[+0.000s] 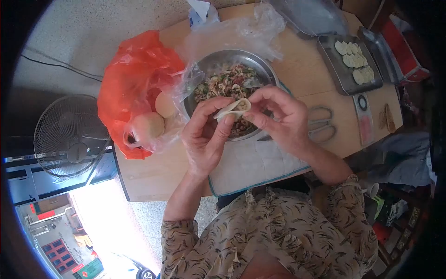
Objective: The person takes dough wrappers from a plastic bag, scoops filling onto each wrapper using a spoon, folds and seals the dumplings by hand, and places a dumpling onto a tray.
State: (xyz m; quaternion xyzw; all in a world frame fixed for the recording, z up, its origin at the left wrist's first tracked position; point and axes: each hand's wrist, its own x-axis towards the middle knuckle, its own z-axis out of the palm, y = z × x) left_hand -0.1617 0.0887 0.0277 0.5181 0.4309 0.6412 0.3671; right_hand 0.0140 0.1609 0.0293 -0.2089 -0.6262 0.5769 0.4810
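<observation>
A half-folded dumpling [236, 109] is held between my two hands, its pale wrapper bent up around a gap on the right side. My left hand [208, 132] pinches its left end with thumb and fingers. At the right end, my right hand [281, 114] grips the wrapper's edge between thumb and forefinger. Just beyond and partly under my hands is a steel bowl [268, 69] of chopped filling [232, 79] with green bits. Round dumpling wrappers [148, 126] lie stacked in clear plastic to the left.
A red plastic bag [132, 69] sits beside the wrappers. Finished dumplings [355, 60] stand in rows in a metal tray [341, 86] at the far right. Scissors [320, 124] lie by my right wrist, near a small scale [364, 118]. A white cloth [251, 162] covers the table's near edge; a fan [72, 137] stands left.
</observation>
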